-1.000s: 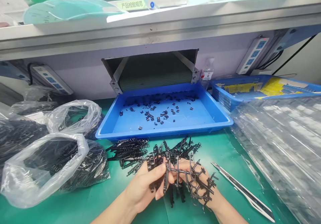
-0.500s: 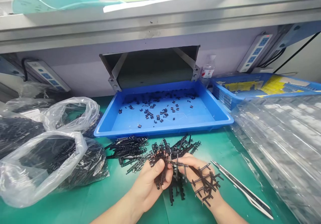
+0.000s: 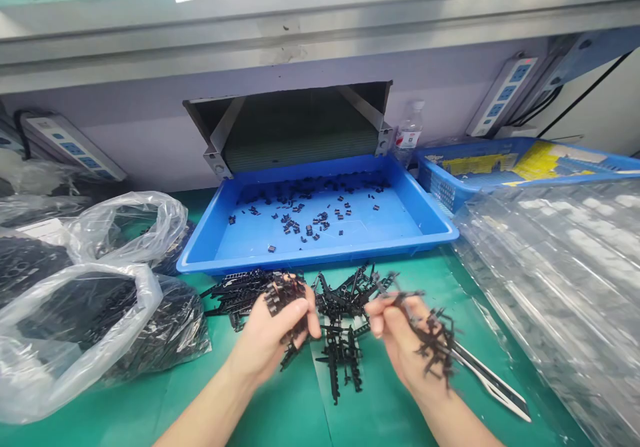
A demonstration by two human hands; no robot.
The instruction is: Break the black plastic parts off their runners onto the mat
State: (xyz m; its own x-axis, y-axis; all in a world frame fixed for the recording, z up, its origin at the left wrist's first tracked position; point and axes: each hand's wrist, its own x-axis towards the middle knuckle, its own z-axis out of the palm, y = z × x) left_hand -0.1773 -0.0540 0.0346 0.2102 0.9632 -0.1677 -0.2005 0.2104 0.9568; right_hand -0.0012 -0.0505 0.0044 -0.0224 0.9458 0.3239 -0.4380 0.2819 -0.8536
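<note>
A bundle of black plastic strips (image 3: pixel 286 297) is in my left hand (image 3: pixel 273 333), thumb pressed over it, above the green mat. To the right, my right hand (image 3: pixel 407 337) is closed on black branched plastic pieces (image 3: pixel 436 340), blurred by motion; they spread over its back and wrist. Between and below the hands lies a loose pile of black strips (image 3: pixel 343 353). Another heap of strips (image 3: pixel 235 293) sits left of it, partly behind my left hand. Behind them, the blue tray (image 3: pixel 320 260) holds many small black parts.
Open plastic bags (image 3: pixel 145 300) of black parts stand at left. A white and black tweezer-like tool (image 3: pixel 495 383) lies beside my right wrist. At right are stacked clear trays (image 3: pixel 560 253), with a blue basket (image 3: pixel 450 193) and a bottle (image 3: pixel 409 133) behind. A belt opening (image 3: pixel 300 130) faces the tray.
My hands have drawn apart: the left went left with its bundle, the right moved right with the branched pieces. The whole view has shifted slightly.
</note>
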